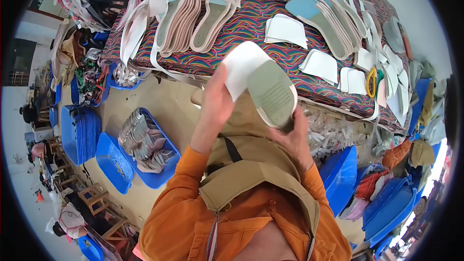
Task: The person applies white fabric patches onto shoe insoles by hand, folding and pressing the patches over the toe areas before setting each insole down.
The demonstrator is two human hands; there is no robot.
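Patterned tabletop (251, 24) ahead; white-and-green insole (269, 89) between left hand (216, 99) and right hand (296, 136), each pinching an edge.

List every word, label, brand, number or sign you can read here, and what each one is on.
No text can be read anywhere in this view.
Held insole: fine lines on its green face, too small to tell whether print or grooves.
Left wall: anything on it is too small and blurred to read.
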